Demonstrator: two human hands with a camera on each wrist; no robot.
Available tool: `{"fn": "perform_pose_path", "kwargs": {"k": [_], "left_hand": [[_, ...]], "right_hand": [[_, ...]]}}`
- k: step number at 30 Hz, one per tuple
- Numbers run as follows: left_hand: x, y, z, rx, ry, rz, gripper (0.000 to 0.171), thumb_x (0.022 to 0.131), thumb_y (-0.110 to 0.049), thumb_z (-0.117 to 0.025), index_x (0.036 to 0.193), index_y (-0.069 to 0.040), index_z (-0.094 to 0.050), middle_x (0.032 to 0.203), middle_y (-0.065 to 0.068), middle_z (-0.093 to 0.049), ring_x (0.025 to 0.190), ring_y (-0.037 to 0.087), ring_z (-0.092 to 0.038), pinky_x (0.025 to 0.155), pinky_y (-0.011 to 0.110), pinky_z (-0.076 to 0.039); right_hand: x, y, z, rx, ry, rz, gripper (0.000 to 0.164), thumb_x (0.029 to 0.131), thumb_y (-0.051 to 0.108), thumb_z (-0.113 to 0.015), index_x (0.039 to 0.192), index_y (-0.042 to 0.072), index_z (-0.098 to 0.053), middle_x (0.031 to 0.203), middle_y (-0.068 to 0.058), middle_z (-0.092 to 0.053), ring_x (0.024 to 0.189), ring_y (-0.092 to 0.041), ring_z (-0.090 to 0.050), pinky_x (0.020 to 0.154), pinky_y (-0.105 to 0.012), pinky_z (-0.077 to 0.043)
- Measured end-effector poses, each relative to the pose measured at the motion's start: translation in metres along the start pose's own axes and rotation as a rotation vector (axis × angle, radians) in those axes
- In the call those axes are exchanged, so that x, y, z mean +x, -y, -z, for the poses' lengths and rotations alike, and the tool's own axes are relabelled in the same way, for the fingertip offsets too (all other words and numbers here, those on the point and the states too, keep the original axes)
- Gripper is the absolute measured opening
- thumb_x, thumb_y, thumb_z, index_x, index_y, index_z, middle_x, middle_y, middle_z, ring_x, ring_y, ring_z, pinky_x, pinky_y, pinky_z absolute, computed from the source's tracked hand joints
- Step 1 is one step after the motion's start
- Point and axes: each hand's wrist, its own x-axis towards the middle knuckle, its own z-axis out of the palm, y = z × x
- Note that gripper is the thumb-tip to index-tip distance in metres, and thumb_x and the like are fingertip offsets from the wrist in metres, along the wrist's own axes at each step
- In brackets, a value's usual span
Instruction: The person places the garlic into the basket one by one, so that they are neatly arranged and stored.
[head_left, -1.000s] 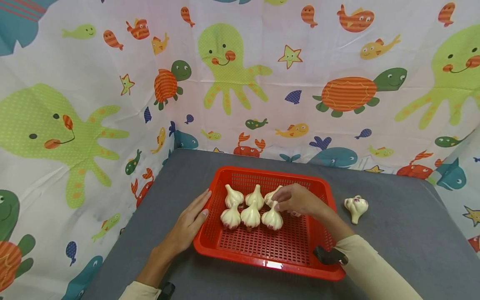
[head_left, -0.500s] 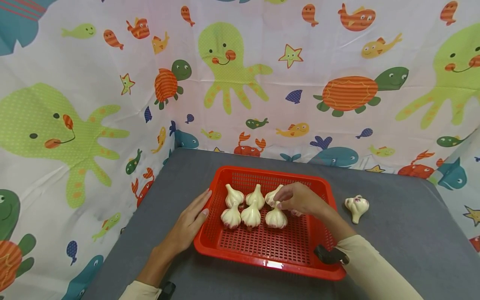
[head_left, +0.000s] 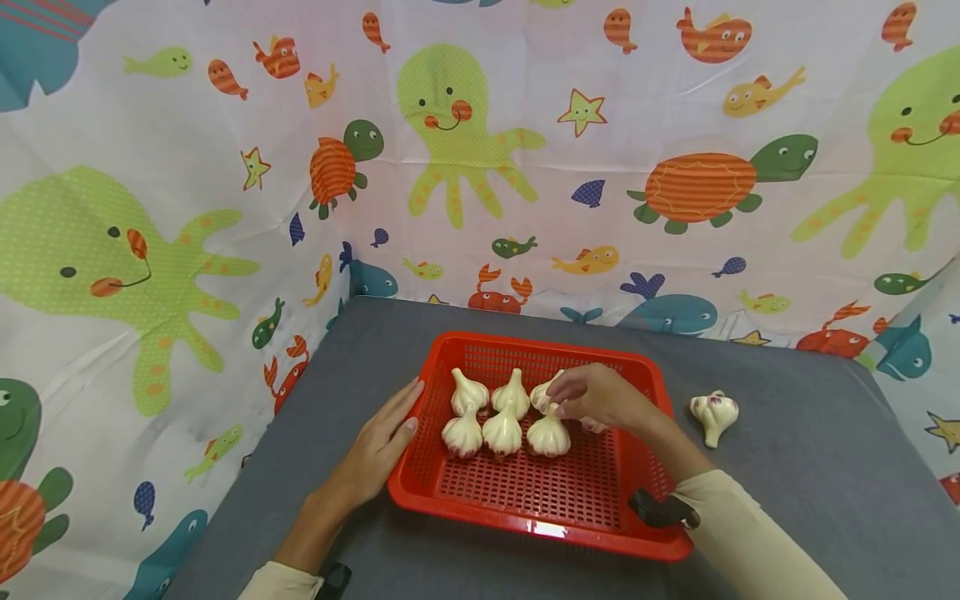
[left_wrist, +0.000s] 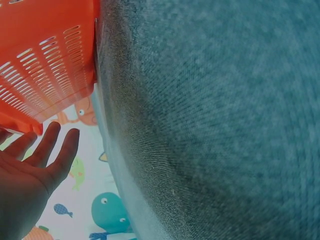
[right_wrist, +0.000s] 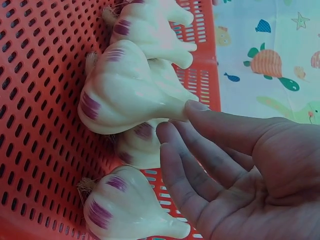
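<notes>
A red perforated plastic basket (head_left: 536, 528) holds several white garlic bulbs with purple streaks, set in two rows. My right hand (head_left: 600, 400) reaches into it from the right. Its thumb and fingertips pinch the stem of the front-row garlic bulb (head_left: 548, 437), which the right wrist view shows close up as a large bulb (right_wrist: 120, 90). Another bulb (right_wrist: 132, 205) lies beside it, partly hidden by the hand in the head view. My left hand (head_left: 375, 446) rests its fairly straight fingers against the basket's left rim; in the left wrist view those fingers (left_wrist: 64, 155) are spread beside the basket wall.
A lone garlic bulb (head_left: 714, 415) lies on the grey tabletop (head_left: 787, 467) to the right of the basket. A white curtain (head_left: 525, 108) printed with sea animals stands behind the table and along its left side.
The bulb pinched by my right hand first shifted slightly right, then a little back left. My left hand and the basket have stayed in place.
</notes>
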Motion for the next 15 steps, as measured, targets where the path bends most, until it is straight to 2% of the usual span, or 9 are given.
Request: {"fn": "perform_pose_path", "kwargs": {"k": [4,7,10,15], "left_hand": [[0.0002,0.0013,-0.0002,0.009,-0.008,-0.016,0.055,0.114,-0.026,-0.049,0.167,-0.019,-0.036,0.173,0.003,-0.031,0.158,0.030,-0.032,0.122,0.061,-0.031],[0.0004,0.0017,-0.0004,0.011,-0.013,-0.024,0.055,0.114,-0.026,-0.049,0.167,-0.019,-0.037,0.173,0.003,-0.032,0.158,0.029,-0.033,0.122,0.061,-0.031],[0.0005,0.0015,-0.0004,0.007,-0.013,-0.026,0.055,0.114,-0.026,-0.049,0.167,-0.019,-0.037,0.173,0.003,-0.032,0.158,0.029,-0.033,0.121,0.061,-0.031],[0.0005,0.0024,-0.0004,0.007,-0.011,-0.026,0.055,0.114,-0.026,-0.049,0.167,-0.019,-0.036,0.173,0.002,-0.031,0.158,0.029,-0.033,0.121,0.061,-0.031]], "right_hand": [[-0.0015,-0.0006,0.0014,-0.004,0.004,0.023,0.023,0.093,0.004,-0.078,0.116,0.000,-0.076,0.109,-0.011,-0.080,0.095,-0.022,-0.072,0.078,-0.034,-0.056],[-0.0031,0.0008,0.0020,-0.003,0.011,0.037,0.024,0.093,0.004,-0.078,0.117,-0.001,-0.075,0.109,-0.012,-0.080,0.096,-0.023,-0.073,0.076,-0.034,-0.057],[-0.0046,0.0021,0.0025,0.020,0.008,0.016,0.028,0.093,0.005,-0.079,0.119,-0.002,-0.074,0.110,-0.014,-0.079,0.096,-0.024,-0.074,0.074,-0.039,-0.060],[-0.0088,0.0047,0.0074,0.032,-0.026,-0.008,0.033,0.092,0.007,-0.081,0.123,-0.001,-0.074,0.112,-0.014,-0.079,0.101,-0.027,-0.075,0.081,-0.038,-0.061]]}}
